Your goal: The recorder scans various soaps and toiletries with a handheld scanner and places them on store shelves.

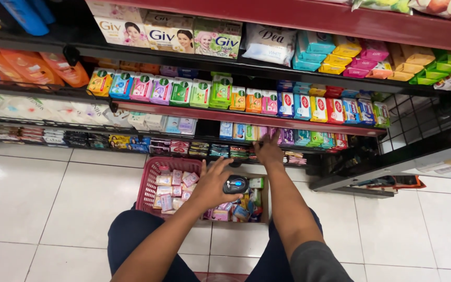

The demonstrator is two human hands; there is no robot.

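Restocking under way, by the look. Left hand (214,184) grasping dark handheld scanner (235,184) above red basket (150,183). Right hand (268,152) spread open, empty, touching bottom-shelf packets (238,151). Next move likely calls for gripping one packet.

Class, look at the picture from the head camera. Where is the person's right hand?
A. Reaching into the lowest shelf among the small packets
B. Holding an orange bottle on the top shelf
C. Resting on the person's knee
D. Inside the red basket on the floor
A: the right hand stretches forward to the lowest shelf of small packets, while the left hand hovers over the red basket and the box of goods.
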